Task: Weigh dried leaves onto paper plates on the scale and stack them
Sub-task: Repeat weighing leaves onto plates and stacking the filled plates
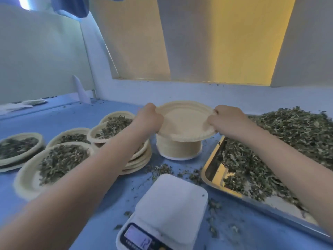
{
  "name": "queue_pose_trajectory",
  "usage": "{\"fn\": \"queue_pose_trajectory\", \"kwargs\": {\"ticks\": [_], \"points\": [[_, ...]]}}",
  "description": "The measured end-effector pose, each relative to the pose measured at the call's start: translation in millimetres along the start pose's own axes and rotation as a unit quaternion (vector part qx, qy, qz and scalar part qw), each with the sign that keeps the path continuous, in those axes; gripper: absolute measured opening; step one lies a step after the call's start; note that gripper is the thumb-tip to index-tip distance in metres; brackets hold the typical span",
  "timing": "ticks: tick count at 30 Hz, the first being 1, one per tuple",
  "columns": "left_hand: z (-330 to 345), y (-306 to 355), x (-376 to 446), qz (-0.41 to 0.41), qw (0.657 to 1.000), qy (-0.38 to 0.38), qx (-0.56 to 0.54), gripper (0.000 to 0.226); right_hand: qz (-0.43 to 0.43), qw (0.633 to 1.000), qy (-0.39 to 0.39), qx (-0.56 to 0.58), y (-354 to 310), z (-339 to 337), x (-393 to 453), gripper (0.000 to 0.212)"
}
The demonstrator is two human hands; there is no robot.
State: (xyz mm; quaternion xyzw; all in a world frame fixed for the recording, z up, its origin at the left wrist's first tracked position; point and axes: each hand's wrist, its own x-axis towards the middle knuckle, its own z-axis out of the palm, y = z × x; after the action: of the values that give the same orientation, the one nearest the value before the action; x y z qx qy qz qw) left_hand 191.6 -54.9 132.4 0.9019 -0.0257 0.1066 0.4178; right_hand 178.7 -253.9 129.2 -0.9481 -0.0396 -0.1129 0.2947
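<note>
Head view: fresh plate leaving the stack.
Left hand (150, 117) and right hand (226, 120) pinch opposite rims of the top paper plate (185, 121), separating it for the empty scale (173, 201).

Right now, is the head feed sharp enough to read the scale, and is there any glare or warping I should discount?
Head view: the scale display is soft and sits upside down at the bottom edge, so its digits are not reliable; the metal tray rim glares; the filled plates at left are motion-blurred; wide-angle bending skews the walls and both forearms; the empty plate in both hands is fairly clear.
</note>
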Motion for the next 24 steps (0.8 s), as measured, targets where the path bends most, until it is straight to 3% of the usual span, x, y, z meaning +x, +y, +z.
{"fn": "queue_pose_trajectory", "kwargs": {"ticks": [3, 11, 17, 20, 22, 24], "points": [[7, -23, -44, -0.009, 0.999, -0.006, -0.045, 0.031, 0.001, 1.0, -0.022, -0.012, 8, 17, -42, 0.03], [34, -96, -103, -0.087, 0.987, 0.002, -0.138, 0.059, 0.0, 0.999, -0.032, -0.032, 29, 86, -93, 0.032], [42, -101, -114, -0.081, 0.989, 0.026, -0.124, 0.061, -0.04, 0.99, 0.09, -0.097, 30, 100, -94, 0.025], [44, -94, -115, -0.048, 0.994, 0.043, -0.093, 0.051, -0.055, 0.987, 0.147, -0.04, 25, 95, -92, 0.017], [41, -90, -115, -0.038, 0.995, 0.052, -0.074, 0.044, -0.052, 0.986, 0.154, -0.031, 22, 91, -90, 0.031], [37, -88, -114, -0.042, 0.996, 0.049, -0.061, 0.037, -0.05, 0.987, 0.145, -0.037, 21, 90, -86, 0.028]]}}
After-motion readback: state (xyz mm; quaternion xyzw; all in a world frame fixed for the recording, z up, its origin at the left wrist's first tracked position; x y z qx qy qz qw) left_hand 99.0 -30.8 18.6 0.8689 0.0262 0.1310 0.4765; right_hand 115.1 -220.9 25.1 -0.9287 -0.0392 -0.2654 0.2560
